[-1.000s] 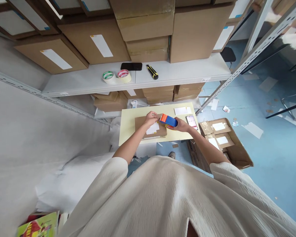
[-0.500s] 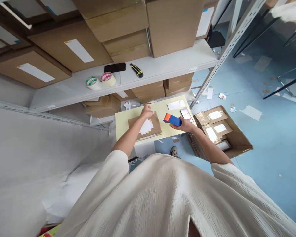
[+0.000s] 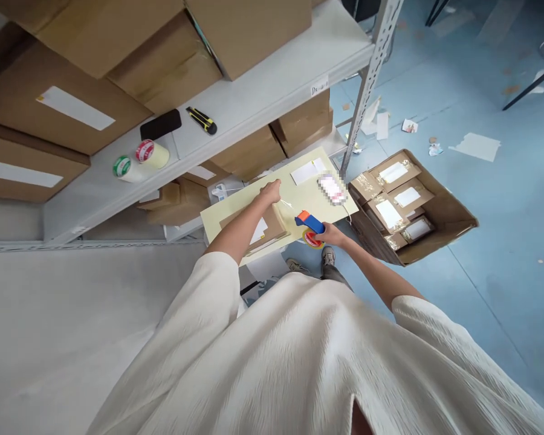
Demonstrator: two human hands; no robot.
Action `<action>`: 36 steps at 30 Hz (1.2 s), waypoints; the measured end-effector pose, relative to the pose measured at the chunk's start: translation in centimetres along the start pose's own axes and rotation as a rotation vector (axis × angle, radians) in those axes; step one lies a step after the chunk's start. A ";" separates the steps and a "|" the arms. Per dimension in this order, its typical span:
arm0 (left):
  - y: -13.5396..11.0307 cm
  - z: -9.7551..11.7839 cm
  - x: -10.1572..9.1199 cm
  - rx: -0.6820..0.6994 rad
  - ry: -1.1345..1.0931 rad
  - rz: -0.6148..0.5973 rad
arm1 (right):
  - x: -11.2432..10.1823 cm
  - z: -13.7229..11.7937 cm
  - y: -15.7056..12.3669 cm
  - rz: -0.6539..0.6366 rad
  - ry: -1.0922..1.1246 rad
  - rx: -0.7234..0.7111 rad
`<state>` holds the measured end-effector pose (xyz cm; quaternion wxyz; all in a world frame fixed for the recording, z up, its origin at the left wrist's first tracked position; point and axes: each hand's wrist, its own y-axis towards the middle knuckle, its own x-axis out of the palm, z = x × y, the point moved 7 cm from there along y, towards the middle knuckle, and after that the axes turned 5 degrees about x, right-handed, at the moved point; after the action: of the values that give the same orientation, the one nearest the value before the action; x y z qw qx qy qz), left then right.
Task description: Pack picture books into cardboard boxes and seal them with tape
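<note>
Your right hand [image 3: 330,234] has its grip closed round the dispenser [image 3: 309,225]: blue body, orange nose, a red-cored roll beneath. It hangs at the worktop's [image 3: 299,190] near edge, just off the parcel's [image 3: 274,222] right end. The parcel is flat brown card with a white label [image 3: 257,230], lying on the pale yellow top towards its left. Your left hand [image 3: 271,191] rests on the parcel's far edge; whether that grip pinches or only presses, you cannot tell. A thin clear tape strand [image 3: 288,205] runs between hand and dispenser.
</note>
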<state>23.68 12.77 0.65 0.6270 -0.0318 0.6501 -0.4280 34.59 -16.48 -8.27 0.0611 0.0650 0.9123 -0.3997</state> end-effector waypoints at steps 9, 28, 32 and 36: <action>0.6 1.6 2.1 0.003 0.220 -0.171 | 4.0 3.3 1.5 -0.103 0.147 0.065; -0.2 1.7 6.5 0.307 0.367 -0.238 | 7.1 4.3 2.4 -0.186 0.136 0.111; 0.5 1.1 6.9 0.308 0.222 -0.225 | 6.9 3.4 1.8 -0.174 0.156 0.118; 1.0 0.3 5.9 0.297 0.170 -0.172 | 6.6 2.9 1.2 -0.163 0.151 0.147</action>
<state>23.18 9.85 -4.57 0.5289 0.0420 0.6253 -0.5723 28.46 -17.36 -12.16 -0.0456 0.0249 0.8849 -0.4630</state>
